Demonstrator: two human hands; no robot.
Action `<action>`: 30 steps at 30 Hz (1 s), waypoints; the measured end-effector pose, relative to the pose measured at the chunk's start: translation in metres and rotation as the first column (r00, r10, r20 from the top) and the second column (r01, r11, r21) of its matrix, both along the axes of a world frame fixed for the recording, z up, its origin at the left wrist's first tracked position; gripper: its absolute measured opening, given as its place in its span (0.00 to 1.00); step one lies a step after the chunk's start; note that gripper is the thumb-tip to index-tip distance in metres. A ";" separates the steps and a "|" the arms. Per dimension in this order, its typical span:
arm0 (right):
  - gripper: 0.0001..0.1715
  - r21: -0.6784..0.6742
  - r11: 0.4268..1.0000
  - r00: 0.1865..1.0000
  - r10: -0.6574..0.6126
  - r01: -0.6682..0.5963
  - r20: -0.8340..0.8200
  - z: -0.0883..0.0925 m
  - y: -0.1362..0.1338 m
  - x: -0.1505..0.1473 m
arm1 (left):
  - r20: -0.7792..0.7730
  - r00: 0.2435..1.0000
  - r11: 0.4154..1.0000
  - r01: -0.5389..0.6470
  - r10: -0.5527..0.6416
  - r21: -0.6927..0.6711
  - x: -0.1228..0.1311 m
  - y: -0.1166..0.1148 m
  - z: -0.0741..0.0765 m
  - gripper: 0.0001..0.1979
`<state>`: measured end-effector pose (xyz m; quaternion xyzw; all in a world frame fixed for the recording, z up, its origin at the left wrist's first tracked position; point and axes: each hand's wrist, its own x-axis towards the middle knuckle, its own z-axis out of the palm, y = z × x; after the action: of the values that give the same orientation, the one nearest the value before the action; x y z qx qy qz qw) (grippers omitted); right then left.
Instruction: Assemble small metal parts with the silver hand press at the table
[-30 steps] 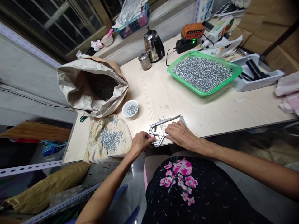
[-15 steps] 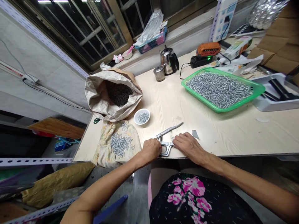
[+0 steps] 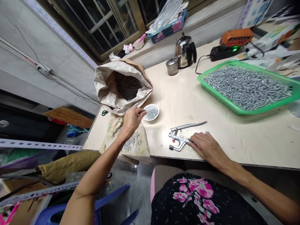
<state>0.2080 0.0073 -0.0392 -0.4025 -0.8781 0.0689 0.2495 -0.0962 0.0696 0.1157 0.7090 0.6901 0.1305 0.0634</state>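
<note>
The left hand [image 3: 131,120] has left the metal pliers [image 3: 181,137] and now pinches loosely at the white bowl [image 3: 151,112] of small metal parts, holding nothing visible, while the right hand [image 3: 206,147] lies flat, pinning the pliers' handle.

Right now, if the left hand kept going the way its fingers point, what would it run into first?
Most likely the small white bowl of little metal pieces: the left hand reaches over the patterned cloth with its fingertips at the bowl's near rim. Whether they touch it is unclear.

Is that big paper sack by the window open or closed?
Open: the paper sack has its top rolled back, showing dark contents inside.
</note>
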 end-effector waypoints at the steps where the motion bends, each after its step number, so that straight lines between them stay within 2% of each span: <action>1: 0.11 -0.004 1.000 1.000 0.006 -0.006 -0.002 -0.001 0.000 0.000 | -0.056 0.998 1.000 -0.007 0.006 -0.028 -0.006 -0.004 -0.001 0.11; 3: 0.11 -0.006 1.000 1.000 0.014 -0.014 -0.003 -0.004 0.000 0.001 | -0.175 0.984 0.985 -0.055 0.026 -0.164 -0.018 -0.018 -0.010 0.10; 5: 0.11 0.000 1.000 1.000 0.013 -0.013 0.005 -0.006 0.001 0.001 | -0.304 0.952 0.948 -0.128 0.035 -0.290 -0.028 -0.036 -0.027 0.10; 7: 0.11 0.011 1.000 1.000 0.011 -0.011 0.021 -0.006 0.001 0.001 | -0.397 0.917 0.916 -0.198 0.047 -0.349 -0.036 -0.052 -0.044 0.11; 9: 0.11 0.016 1.000 0.999 0.010 -0.010 0.033 -0.006 0.001 0.001 | -0.419 0.906 0.896 -0.234 0.060 -0.377 -0.041 -0.066 -0.057 0.12; 12: 0.11 0.010 1.000 0.999 0.011 -0.012 0.039 -0.005 0.000 0.000 | -0.365 0.930 0.891 -0.207 0.050 -0.405 -0.045 -0.080 -0.067 0.13; 16: 0.11 0.007 1.000 0.999 0.008 -0.008 0.050 -0.006 0.000 0.001 | -0.354 0.935 0.904 -0.127 -0.028 -0.408 -0.047 -0.093 -0.075 0.13; 19: 0.12 0.010 1.000 0.998 0.008 -0.008 0.057 -0.007 0.001 0.001 | -0.405 0.910 0.926 -0.070 -0.093 -0.370 -0.050 -0.099 -0.083 0.12; 21: 0.12 0.016 1.000 0.998 0.004 -0.005 0.058 -0.006 0.001 0.000 | -0.403 0.911 0.947 -0.054 -0.083 -0.317 -0.051 -0.101 -0.085 0.12; 23: 0.12 0.025 1.000 0.999 0.001 -0.003 0.051 -0.003 0.001 -0.001 | -0.301 0.953 0.971 -0.054 -0.019 -0.234 -0.045 -0.100 -0.082 0.10; 25: 0.13 0.058 0.998 0.999 0.004 -0.006 0.043 0.002 0.000 -0.003 | -0.051 0.996 0.977 -0.087 0.078 -0.196 -0.032 -0.097 -0.078 0.07; 26: 0.13 0.085 0.996 0.999 0.005 -0.009 0.046 0.005 -0.001 -0.004 | 0.118 0.984 0.968 -0.106 0.136 -0.225 -0.022 -0.095 -0.076 0.07; 28: 0.14 0.147 0.989 0.998 0.004 -0.013 0.064 0.009 -0.002 -0.005 | 0.433 0.859 0.921 -0.105 0.275 -0.376 0.001 -0.092 -0.075 0.09; 30: 0.15 0.187 0.982 0.997 0.000 -0.015 0.083 0.013 -0.003 -0.005 | 0.605 0.685 0.849 -0.038 0.406 -0.526 0.025 -0.089 -0.079 0.13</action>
<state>0.2030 0.0038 -0.0264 -0.3766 -0.8916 -0.0296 0.2496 -0.0713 -0.0198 0.0369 0.4762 0.7076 0.2220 0.4725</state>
